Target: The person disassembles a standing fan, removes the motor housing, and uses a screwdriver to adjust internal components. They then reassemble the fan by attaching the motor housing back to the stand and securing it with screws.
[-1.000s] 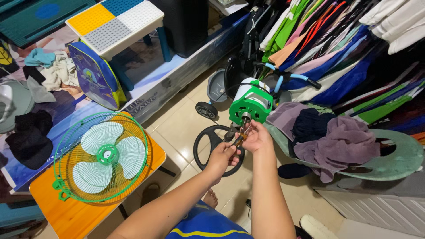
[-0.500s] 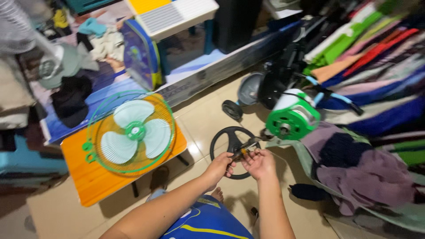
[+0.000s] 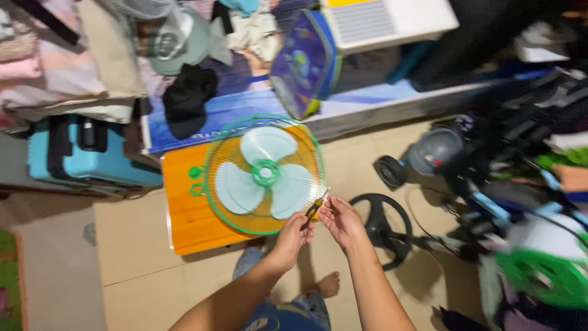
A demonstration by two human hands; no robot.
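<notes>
Both hands meet over the tiled floor, just beside the edge of a round green wire fan guard with pale three-blade propeller that lies flat on a small orange wooden worktop. The left hand and the right hand pinch a small yellow-handled screwdriver between their fingertips. A black round fan base ring lies on the floor just right of the hands. A blurred green fan motor housing sits at the lower right. A bare foot shows below.

Fan guard on table, left of hands.
</notes>
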